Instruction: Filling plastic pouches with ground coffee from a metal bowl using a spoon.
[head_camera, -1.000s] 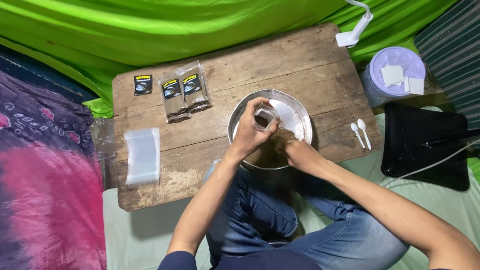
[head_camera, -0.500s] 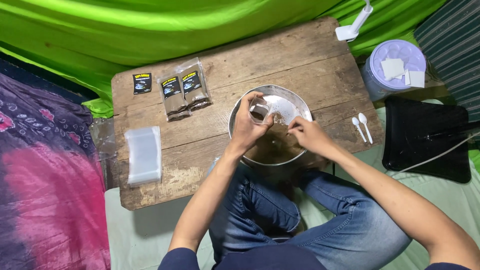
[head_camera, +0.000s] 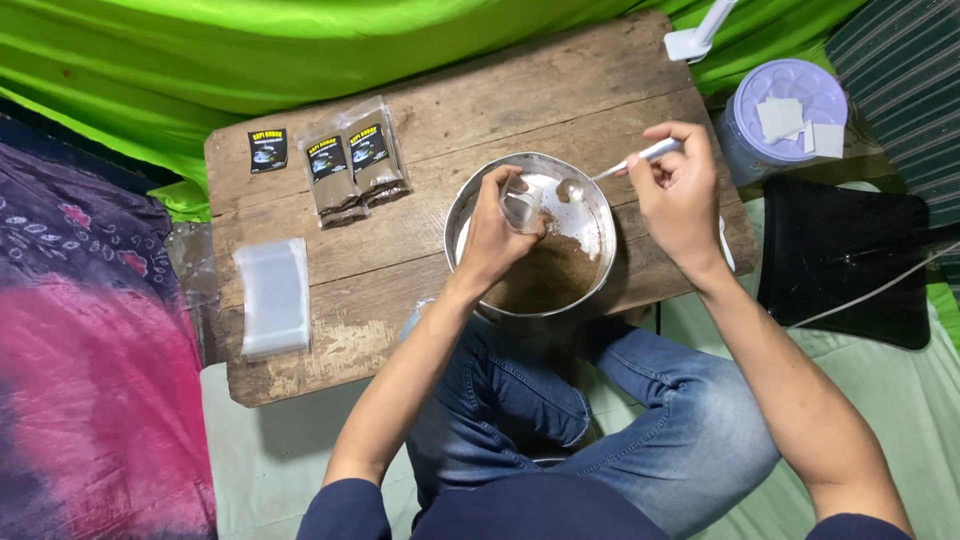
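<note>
1. Spoon (head_camera: 612, 170): white handle, metal bowl; pinched in right hand (head_camera: 683, 190) at 2 o'clock of the pan; bowl poised just beside the pouch mouth, over the pan; half a second ago this hand was low at the pan's 3 o'clock rim, and a second ago down at its 5 o'clock edge; so the hand has come up with the spoon.
2. Pouch (head_camera: 520, 205): small, clear plastic; gripped closed-fingered in left hand (head_camera: 497, 235) above the pan's middle, mouth toward 2 o'clock; hand placed much as before; whether powder is in it, cannot tell.
3. Pan (head_camera: 470, 215): round, metal; on the board's 5 o'clock part; brown powder (head_camera: 548, 275) heaped in its 6 o'clock half, pale residue toward 12.
4. Meaning, as a judgement: scooping done, spoon now at the pouch; the filling step is in hand.
5. Board (head_camera: 480, 110): worn wood, over the lap.
6. Filled packs (head_camera: 350, 165): two, labelled black, at 10 o'clock of the pan; loose black label (head_camera: 267, 150) just beside them at 9.
7. Empty pouches (head_camera: 274, 296): clear stack at 9 o'clock of the pan, well apart.
8. Tub (head_camera: 785, 115): lilac lid, at 2 o'clock, off the board.
</note>
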